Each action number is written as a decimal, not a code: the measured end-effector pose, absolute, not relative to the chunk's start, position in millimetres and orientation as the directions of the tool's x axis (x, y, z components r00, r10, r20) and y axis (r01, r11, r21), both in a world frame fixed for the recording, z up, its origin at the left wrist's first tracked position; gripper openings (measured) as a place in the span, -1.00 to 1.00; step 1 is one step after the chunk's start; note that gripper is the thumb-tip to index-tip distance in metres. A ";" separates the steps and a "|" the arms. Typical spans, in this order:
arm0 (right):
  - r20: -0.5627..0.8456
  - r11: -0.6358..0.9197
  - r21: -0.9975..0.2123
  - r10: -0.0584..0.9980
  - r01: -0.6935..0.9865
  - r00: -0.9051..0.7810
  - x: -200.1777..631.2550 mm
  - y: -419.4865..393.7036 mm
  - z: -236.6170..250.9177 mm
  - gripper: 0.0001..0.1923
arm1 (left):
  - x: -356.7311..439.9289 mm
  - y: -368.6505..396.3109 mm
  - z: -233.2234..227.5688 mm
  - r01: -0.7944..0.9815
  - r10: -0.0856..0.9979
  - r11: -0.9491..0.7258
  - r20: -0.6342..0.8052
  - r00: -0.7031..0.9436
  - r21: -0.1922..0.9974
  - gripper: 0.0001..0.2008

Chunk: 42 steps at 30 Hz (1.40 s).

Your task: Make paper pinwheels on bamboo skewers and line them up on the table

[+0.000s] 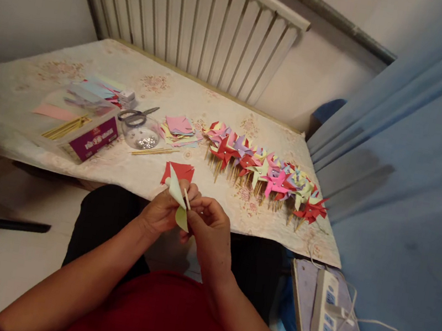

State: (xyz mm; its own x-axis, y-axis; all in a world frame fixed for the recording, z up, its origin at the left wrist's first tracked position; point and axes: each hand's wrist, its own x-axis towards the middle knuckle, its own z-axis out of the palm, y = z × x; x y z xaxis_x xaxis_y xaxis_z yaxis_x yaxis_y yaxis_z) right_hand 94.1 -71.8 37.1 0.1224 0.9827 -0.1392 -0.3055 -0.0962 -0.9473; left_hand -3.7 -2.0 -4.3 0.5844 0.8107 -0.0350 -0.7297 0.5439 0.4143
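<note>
Near the table's front edge, both hands are closed around a pale green paper piece (pixel 176 191) with folded or curled flaps. My left hand (pixel 161 211) grips it from the left, and my right hand (pixel 208 222) pinches at it from the right. A short pale stick-like strip (pixel 186 199) shows between the fingers; what exactly it is I cannot tell. Just behind the hands lies a red paper square (pixel 181 172) with cut corners. Finished paper pinwheels (pixel 279 183) on wooden sticks are lined up on the right side of the table.
On the left, a clear box (pixel 93 137) with a purple label holds wooden sticks. Scissors (pixel 139 114) rest over a round dish of small shiny pins (pixel 147 141). Cut coloured papers (pixel 180 128) lie beside loose sticks (pixel 155 151). A power strip (pixel 327 311) sits at lower right.
</note>
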 end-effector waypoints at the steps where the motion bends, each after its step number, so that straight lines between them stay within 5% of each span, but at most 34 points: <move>1: -0.138 -0.095 -0.946 0.983 -0.309 0.123 94.1 -71.7 37.2 -0.85 | -3.4 -2.0 -4.0 -0.734 0.814 0.537 -0.027 0.580 0.415 -0.53; 42: -0.137 -0.090 -0.935 0.984 -0.342 0.116 93.4 -69.3 31.1 -0.84 | -7.2 -1.9 -9.5 -0.717 0.790 0.516 0.063 0.610 0.470 -0.61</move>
State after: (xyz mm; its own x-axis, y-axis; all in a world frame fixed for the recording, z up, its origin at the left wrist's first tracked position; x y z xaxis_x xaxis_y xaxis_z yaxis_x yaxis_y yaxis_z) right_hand 93.4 -69.3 31.1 0.1164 0.9837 -0.1370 -0.3418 -0.0898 -0.9355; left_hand -7.2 -1.9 -9.5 0.6098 0.7900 0.0630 -0.7166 0.5156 0.4698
